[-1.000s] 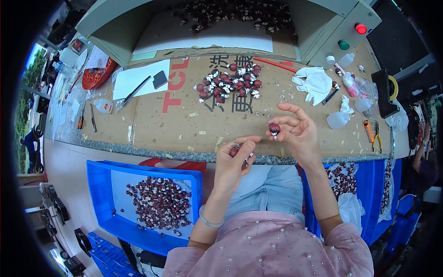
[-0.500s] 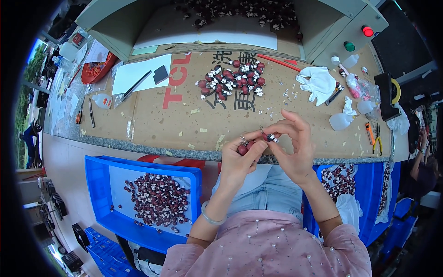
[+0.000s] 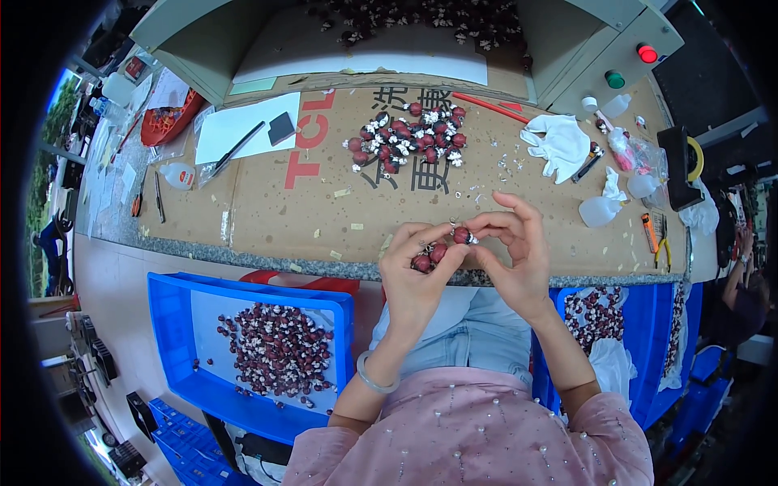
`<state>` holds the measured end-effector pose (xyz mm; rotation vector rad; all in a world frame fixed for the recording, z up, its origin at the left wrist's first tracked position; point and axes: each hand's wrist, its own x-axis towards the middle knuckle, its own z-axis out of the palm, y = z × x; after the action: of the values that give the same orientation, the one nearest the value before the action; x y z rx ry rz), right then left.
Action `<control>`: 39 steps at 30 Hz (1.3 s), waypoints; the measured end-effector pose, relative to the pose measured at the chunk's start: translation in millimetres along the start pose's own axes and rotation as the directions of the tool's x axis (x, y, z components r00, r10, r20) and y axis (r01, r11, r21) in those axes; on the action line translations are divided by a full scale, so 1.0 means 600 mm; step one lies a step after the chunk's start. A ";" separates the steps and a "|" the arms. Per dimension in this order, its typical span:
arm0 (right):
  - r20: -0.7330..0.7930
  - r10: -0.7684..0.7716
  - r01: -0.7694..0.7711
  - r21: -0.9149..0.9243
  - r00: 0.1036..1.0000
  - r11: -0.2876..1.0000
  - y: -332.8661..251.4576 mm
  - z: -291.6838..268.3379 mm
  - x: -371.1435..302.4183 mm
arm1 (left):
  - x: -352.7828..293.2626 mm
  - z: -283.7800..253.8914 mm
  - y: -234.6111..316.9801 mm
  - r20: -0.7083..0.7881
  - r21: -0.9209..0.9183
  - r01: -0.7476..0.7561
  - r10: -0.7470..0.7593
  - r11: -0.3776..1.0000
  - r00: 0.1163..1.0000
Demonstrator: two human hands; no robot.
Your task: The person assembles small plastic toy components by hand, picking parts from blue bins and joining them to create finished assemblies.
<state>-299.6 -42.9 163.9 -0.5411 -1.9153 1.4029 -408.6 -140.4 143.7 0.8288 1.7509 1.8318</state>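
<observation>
Dark red balls [image 3: 429, 257] sit in the left hand [image 3: 407, 263], its fingers curled around them. The right hand [image 3: 519, 263] pinches another little ball [image 3: 462, 235] where both hands meet. Below and left of them, a blue bin [image 3: 164, 340] holds a big heap of red-and-white pieces [image 3: 279, 344]. Right of them, another blue bin [image 3: 643, 356] holds more.

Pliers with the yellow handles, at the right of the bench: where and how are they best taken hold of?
Probably by both yellow handles, with the right hand coming from the near side. The pliers lie with their spread handles toward the person, so a palm could close around them. The orange tool close on their left makes that side tighter.
</observation>
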 end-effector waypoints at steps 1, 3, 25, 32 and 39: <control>0.001 0.001 -0.001 0.001 1.000 1.000 0.002 0.000 -0.002 | -0.001 -0.001 0.000 -0.009 0.036 -0.013 0.014 0.999 1.000; 0.012 0.120 -0.121 0.091 0.993 0.988 0.005 0.000 -0.006 | -0.002 -0.002 0.001 -0.018 0.072 -0.028 0.029 0.997 0.999; -0.013 0.307 -0.254 0.526 0.952 0.812 0.000 -0.029 -0.056 | -0.010 0.035 -0.005 0.168 -0.237 0.335 -0.301 0.912 0.939; 0.027 0.068 -0.071 0.170 0.997 0.983 -0.016 -0.064 -0.056 | -0.017 0.030 0.016 0.252 -0.192 0.366 -0.315 0.911 0.915; 0.146 0.028 -0.045 0.109 0.989 0.993 -0.013 -0.068 -0.060 | -0.019 0.026 0.002 0.313 -0.185 0.405 -0.337 0.895 0.888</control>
<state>-244.9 -43.3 168.4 -0.4333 -1.9335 1.6008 -389.2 -137.4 143.8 0.5632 1.3617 1.5498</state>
